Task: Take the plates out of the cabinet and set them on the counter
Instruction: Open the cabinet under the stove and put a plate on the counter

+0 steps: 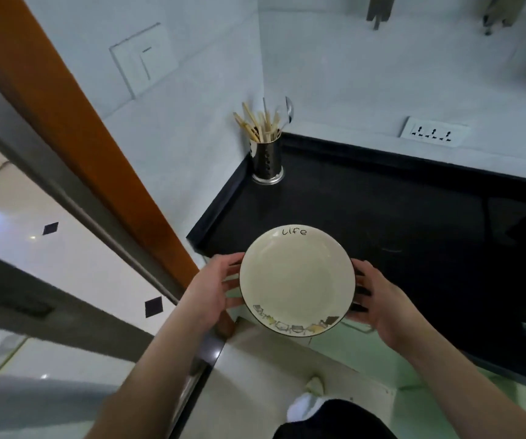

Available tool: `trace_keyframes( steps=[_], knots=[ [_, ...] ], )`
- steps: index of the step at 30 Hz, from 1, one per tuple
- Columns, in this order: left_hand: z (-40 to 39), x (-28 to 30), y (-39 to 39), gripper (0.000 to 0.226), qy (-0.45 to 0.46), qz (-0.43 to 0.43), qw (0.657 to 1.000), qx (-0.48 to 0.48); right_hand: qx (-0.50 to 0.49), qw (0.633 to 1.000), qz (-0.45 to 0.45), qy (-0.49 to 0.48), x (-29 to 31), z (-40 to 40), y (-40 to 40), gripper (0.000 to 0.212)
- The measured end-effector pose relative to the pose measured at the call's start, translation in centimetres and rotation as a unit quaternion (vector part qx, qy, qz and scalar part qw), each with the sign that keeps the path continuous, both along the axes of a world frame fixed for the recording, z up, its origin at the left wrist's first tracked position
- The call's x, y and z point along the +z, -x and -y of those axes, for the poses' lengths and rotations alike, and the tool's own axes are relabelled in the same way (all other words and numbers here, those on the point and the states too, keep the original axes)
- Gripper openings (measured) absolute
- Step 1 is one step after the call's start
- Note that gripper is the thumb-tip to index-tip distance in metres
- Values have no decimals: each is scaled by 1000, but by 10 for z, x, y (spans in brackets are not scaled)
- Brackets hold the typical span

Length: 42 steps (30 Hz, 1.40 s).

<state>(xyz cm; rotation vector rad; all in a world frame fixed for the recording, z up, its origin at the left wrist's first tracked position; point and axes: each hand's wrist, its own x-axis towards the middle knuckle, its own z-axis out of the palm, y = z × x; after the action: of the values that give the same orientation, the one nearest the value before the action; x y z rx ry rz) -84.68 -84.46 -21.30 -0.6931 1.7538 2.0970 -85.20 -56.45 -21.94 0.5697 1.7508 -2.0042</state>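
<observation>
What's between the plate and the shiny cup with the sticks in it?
Nothing. In the head view, only bare black counter lies between the plate and the metal utensil holder in the corner.

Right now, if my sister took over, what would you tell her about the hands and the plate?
Left hand: holds the plate's left rim, fingers curled under it.
Right hand: holds the right rim the same way.
Plate: cream, with "Life" written on it, held level in the air over the front edge of the black counter. It is not set down yet.
A metal cup of chopsticks stands in the counter's back corner.
Done: one plate is out.
Left: set it on the counter. The cabinet is out of view, so I cannot tell how many plates remain.
</observation>
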Motion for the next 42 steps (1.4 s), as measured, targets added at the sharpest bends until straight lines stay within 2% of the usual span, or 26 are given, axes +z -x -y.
trace_keyframes(
  steps=[3, 5, 8, 12, 15, 22, 25, 30, 37, 42],
  knots=[
    [0, -2, 40, 21, 29, -17, 999, -15, -11, 1000, 18, 1, -3, -1, 38, 19],
    [0, -7, 63, 24, 74, -39, 996, -37, -7, 1000, 24, 6, -7, -1, 65, 19],
    [2, -13, 90, 27, 84, -42, 995, -41, -1, 999, 48, -2, -12, 4, 100, 21],
    [3, -29, 128, 15, 39, 49, 997, 54, -10, 996, 89, -11, -27, 15, 132, 22],
    [10, -48, 160, 24, 11, 106, 990, 96, -20, 993, 114, -16, -43, 25, 150, 18],
    [34, -78, 214, 24, 7, 117, 992, 40, -83, 979, 186, -27, -73, 56, 194, 35],
    [41, -90, 234, 26, 0, 125, 992, 34, -97, 974, 203, -21, -82, 66, 208, 36],
    [46, -101, 257, 41, -38, 136, 990, 26, -140, 966, 217, -17, -96, 75, 223, 23],
    [52, -115, 279, 45, -34, 141, 989, -5, -176, 960, 219, -8, -101, 81, 232, 37],
    [51, -120, 288, 42, -19, 141, 990, -15, -182, 960, 215, -3, -102, 79, 235, 40]
  ],
)
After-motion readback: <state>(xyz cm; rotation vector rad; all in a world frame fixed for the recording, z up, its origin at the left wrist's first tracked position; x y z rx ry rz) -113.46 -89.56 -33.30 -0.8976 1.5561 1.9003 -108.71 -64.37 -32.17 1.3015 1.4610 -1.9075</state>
